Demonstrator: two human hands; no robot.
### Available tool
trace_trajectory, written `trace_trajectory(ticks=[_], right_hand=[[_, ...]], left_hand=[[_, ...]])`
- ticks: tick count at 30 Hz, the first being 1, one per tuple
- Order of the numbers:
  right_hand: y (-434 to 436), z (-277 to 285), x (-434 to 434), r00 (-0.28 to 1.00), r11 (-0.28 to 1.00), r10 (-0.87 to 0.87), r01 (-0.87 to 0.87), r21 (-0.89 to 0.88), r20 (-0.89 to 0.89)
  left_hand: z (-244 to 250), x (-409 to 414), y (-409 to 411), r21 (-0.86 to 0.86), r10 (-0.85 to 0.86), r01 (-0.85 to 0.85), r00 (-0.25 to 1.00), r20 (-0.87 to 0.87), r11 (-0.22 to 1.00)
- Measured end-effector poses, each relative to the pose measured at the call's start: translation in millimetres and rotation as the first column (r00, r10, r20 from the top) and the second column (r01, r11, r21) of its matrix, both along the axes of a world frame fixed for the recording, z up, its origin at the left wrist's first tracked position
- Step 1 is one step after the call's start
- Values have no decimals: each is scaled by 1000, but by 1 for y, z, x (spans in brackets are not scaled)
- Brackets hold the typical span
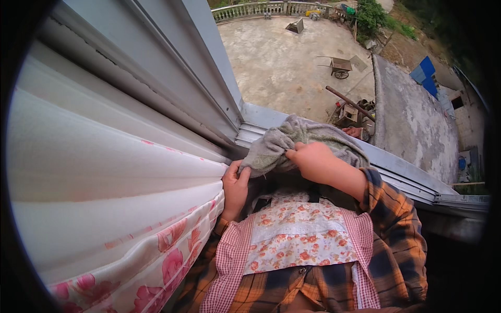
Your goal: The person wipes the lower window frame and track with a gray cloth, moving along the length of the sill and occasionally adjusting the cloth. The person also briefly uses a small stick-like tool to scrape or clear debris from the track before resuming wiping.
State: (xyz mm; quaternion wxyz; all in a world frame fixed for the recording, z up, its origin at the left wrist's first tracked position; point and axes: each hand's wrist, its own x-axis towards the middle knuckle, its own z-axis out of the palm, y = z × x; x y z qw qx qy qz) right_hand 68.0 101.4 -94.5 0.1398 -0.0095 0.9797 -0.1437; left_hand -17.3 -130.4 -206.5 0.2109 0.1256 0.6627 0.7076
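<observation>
A grey and green cloth (305,133) lies bunched over the sliding track of a window frame (250,133). My right hand (313,160) grips a fold of it near its middle, fingers closed. At the cloth's left end, my left hand (235,187) pinches its edge between thumb and fingers, close beside the gathered white curtain (117,172) with pink flowers. The cloth hides part of the track. Below my hands are a floral apron (301,238) with checked edges and a plaid shirt (395,234).
A light metal window post (176,51) rises at the left. The sill track (407,184) runs to the right. Far below outside lie a concrete yard (274,62), a wooden handcart (340,66), a pile with a long pole (348,102), and a low concrete roof (415,125).
</observation>
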Motion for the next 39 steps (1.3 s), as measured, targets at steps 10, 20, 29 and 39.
trace_trajectory(ticks=[10,20,29,39], right_hand=[[74,8,104,881,779,-470,383,-496,-58],[133,-53,157,728,793,-593,455,-405,-344],[127,-40,177,688,794,-560,287,-537,-461],[144,-63,256,600,705,-684,396,-588,-416]], left_hand=[[54,-8,33,-431,-183,-331,575,-797,839],[75,1,58,-401,171,-340,900,-401,851],[42,-12,124,-36,448,-629,591,-670,776],[23,-32,111,-596,-384,-614,456,-803,516]])
